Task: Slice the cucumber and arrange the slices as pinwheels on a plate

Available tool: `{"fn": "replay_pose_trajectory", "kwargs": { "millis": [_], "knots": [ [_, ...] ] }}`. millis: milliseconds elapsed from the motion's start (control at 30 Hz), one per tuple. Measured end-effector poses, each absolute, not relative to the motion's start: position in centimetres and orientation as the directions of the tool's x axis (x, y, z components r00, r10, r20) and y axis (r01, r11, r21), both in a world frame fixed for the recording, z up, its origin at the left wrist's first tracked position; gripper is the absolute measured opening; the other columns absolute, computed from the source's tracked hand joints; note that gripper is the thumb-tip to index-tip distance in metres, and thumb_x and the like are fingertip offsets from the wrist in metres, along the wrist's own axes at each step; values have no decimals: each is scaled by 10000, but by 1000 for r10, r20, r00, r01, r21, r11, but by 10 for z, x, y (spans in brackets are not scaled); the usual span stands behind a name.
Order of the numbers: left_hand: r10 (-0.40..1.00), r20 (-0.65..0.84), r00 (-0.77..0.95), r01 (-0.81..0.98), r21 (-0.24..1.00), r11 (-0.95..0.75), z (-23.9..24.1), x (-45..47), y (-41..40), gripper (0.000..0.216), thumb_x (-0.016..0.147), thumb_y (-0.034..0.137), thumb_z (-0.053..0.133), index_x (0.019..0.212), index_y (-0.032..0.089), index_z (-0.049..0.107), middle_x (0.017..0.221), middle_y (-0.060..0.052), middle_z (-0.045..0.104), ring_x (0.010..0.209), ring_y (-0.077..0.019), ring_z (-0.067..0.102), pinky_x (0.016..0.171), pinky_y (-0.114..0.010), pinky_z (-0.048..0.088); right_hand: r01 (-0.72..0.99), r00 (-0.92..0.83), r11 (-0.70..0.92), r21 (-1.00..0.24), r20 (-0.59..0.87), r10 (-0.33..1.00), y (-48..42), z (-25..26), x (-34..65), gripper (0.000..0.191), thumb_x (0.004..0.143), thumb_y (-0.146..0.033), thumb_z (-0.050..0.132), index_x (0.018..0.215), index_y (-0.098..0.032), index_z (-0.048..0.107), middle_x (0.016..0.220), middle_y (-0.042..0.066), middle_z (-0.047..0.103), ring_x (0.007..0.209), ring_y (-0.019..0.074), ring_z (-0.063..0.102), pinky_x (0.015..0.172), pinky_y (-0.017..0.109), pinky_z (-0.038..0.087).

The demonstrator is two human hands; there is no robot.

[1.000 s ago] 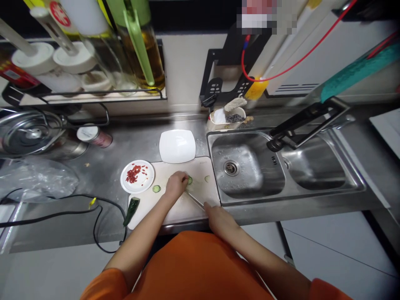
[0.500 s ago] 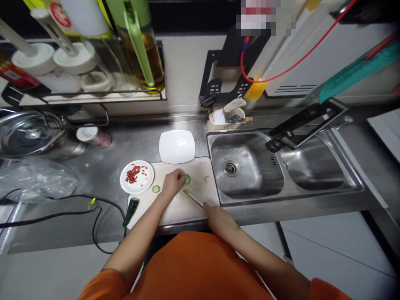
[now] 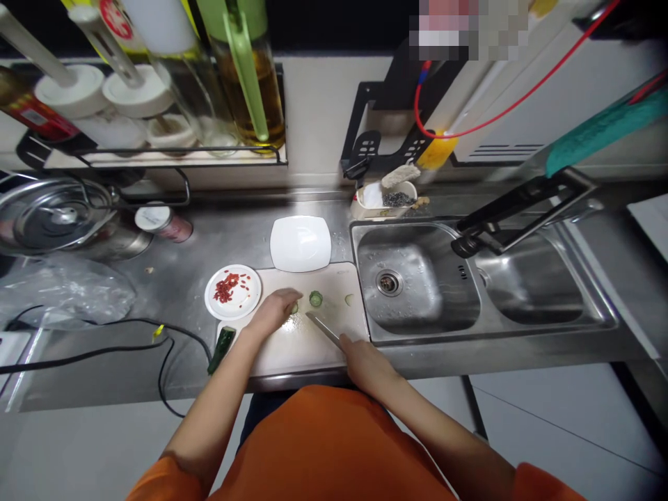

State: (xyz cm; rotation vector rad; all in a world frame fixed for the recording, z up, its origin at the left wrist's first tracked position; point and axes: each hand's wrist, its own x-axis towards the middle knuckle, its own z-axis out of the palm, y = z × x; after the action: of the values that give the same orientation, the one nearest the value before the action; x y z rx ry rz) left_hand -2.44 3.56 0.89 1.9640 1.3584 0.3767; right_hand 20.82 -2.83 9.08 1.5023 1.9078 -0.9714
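My left hand (image 3: 275, 312) is over the cutting board (image 3: 292, 355), its fingers closed at a cucumber slice (image 3: 295, 307) that partly shows by the fingertips. Just to the right lie stacked cucumber slices (image 3: 316, 298), apart from the hand. My right hand (image 3: 368, 363) grips a knife (image 3: 324, 329) by its handle, the blade pointing left and away from me, low over the board. A pale cucumber end piece (image 3: 349, 300) rests near the board's right edge. At the left edge lies a length of dark green cucumber (image 3: 222, 349).
A white plate (image 3: 213, 306) of small red berries stands left of the board, and a white square dish (image 3: 300, 243) sits behind it. To the right is a double sink (image 3: 417, 327) with a black faucet (image 3: 464, 245). Black cables (image 3: 120, 358) run along the counter's left.
My left hand has moved left from the stacked slices to the single slice. The stack now stands uncovered. My right hand keeps the knife in nearly the same place. The view has shifted slightly.
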Motion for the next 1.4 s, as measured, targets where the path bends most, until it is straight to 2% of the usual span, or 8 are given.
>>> {"fn": "replay_pose_trajectory", "kwargs": {
  "millis": [67, 167, 267, 567, 800, 1400],
  "knots": [
    [961, -106, 257, 755, 642, -131, 2, -20, 21, 309, 825, 193, 484, 1106, 207, 612, 1092, -72, 629, 1011, -181, 572, 904, -301, 446, 970, -238, 112, -214, -770, 592, -27, 90, 206, 429, 792, -20, 345, 1173, -173, 470, 928, 120, 634, 959, 231, 592, 686, 275, 412],
    [993, -115, 9, 838, 542, 56, -8, -13, -3, 259, 815, 293, 539, 1040, 185, 608, 943, -81, 629, 897, -201, 578, 824, -321, 461, 970, -240, 116, -214, -768, 594, -27, 88, 205, 422, 803, -23, 340, 1183, -169, 453, 937, 119, 629, 958, 224, 592, 696, 273, 410],
    [990, -103, -99, 854, 502, 137, -16, -6, -16, 220, 813, 309, 541, 972, 172, 608, 887, -87, 615, 872, -215, 566, 798, -333, 450, 966, -258, 137, -220, -766, 589, -26, 85, 205, 404, 819, -26, 334, 1184, -166, 439, 944, 120, 624, 954, 224, 597, 710, 281, 410],
    [988, -89, -127, 804, 574, 155, -22, -3, -15, 169, 804, 261, 543, 936, 181, 612, 897, -77, 626, 862, -207, 562, 791, -317, 435, 961, -276, 174, -214, -733, 621, -24, 82, 190, 393, 836, -14, 312, 1172, -173, 442, 940, 119, 642, 920, 222, 618, 677, 276, 418],
    [985, -90, -151, 797, 578, 175, -20, -1, -16, 172, 809, 281, 536, 928, 182, 611, 870, -75, 623, 854, -206, 556, 798, -319, 430, 957, -292, 182, -228, -730, 618, -20, 82, 175, 320, 883, -51, 309, 1142, -178, 446, 931, 116, 657, 908, 207, 632, 690, 269, 431],
    [983, -95, -158, 789, 586, 184, -19, -1, -15, 170, 796, 281, 551, 917, 179, 612, 858, -74, 619, 844, -206, 558, 786, -316, 429, 964, -266, 137, -230, -764, 588, -17, 84, 167, 354, 880, -53, 275, 1177, -156, 438, 974, 138, 650, 960, 218, 621, 714, 281, 440]
  ]
}}
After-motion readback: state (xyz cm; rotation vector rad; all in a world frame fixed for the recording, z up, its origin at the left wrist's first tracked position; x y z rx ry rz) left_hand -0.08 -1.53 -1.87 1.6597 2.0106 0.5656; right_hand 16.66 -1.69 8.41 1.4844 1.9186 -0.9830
